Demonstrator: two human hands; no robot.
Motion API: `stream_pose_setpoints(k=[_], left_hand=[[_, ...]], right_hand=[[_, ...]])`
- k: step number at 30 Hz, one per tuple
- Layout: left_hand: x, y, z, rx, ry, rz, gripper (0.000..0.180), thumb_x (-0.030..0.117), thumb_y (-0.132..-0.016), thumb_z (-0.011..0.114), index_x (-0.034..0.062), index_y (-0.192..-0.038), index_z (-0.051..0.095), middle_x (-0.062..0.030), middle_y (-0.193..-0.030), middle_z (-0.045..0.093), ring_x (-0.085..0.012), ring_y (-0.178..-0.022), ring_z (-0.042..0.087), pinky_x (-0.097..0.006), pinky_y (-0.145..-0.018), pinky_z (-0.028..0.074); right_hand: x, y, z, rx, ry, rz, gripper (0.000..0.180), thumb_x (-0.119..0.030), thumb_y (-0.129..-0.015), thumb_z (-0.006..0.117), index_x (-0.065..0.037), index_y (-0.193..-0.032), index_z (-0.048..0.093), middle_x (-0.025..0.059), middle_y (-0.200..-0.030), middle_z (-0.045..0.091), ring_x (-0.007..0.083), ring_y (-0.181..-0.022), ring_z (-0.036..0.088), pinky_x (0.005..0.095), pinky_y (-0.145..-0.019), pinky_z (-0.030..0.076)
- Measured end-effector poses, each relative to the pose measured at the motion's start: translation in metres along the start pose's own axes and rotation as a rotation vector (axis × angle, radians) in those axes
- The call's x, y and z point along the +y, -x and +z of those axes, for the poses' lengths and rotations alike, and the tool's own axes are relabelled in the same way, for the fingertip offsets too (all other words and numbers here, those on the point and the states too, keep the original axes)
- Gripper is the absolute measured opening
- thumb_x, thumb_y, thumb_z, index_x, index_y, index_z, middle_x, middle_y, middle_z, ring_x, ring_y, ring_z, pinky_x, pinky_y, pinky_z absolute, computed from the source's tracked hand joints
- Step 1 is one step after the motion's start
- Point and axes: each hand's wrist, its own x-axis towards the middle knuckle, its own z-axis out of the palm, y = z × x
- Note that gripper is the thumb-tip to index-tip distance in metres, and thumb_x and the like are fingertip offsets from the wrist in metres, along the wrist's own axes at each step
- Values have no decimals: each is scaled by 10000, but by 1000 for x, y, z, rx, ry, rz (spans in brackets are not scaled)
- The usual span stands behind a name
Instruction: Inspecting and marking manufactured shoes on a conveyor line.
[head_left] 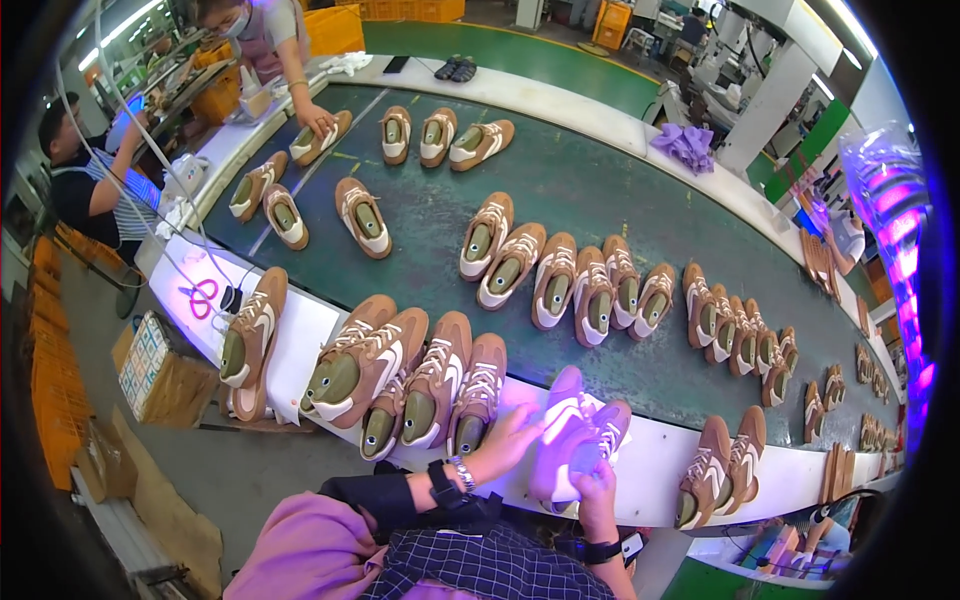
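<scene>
Under purple light, a sneaker (563,445) with pale laces stands toe-up over the near white ledge. My right hand (597,488) is closed at its heel and collar. My left hand (507,440) is just left of that shoe, fingers stretched toward its side and nothing held in them. Close behind the held shoe, a second sneaker (611,425) shows in part. To the left of my hands, several brown sneakers (437,385) with white side stripes and olive inserts stand on the ledge. Another pair of brown sneakers (722,465) stands to the right.
A dark green conveyor belt (420,280) carries rows of similar sneakers (590,290). Across it at the far left, a co-worker's hand (315,118) touches a shoe. Pink-handled scissors (203,298) lie on the left ledge. A purple cloth (684,146) lies on the far rim.
</scene>
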Motion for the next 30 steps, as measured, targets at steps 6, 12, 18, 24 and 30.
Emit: stream_pose_setpoints(k=[6,12,18,24,30], left_hand=[[52,-6,-74,150,-137,79,326,102,-860,605,7,-1157,510,-82,-1091,549,-157,-1024,535,-292,-912,439],[107,9,-124,233,-72,68,291,103,-868,592,-3,-1134,538,-65,-1077,567,-127,-1010,536,-277,-900,444],[76,23,-129,73,25,-82,279,148,-856,626,6,-1089,566,-51,-992,607,-123,-918,568,-271,-815,473],[41,55,-139,65,196,-162,288,96,-894,579,0,-1161,528,-57,-1105,590,-126,-1028,548,-274,-926,431],[50,64,-154,221,327,-364,283,85,-894,573,-6,-1158,523,-73,-1110,586,-126,-1037,542,-258,-910,427]], right_hand=[[16,-20,29,-323,1062,-49,283,-254,-836,661,-5,-921,555,101,-832,647,178,-650,621,288,-563,483],[-83,-128,105,-201,458,-237,334,-323,-869,618,-18,-755,544,83,-627,598,124,-543,559,285,-483,424],[-93,-319,247,23,870,-386,536,-433,-753,717,58,-881,545,242,-850,628,384,-860,621,417,-739,482],[-51,-399,324,205,970,-240,686,-339,-633,805,97,-1037,463,305,-1066,559,401,-1012,576,405,-867,486],[-13,-397,343,277,938,-159,536,-146,-665,737,83,-1056,450,293,-991,607,378,-969,616,417,-851,496]])
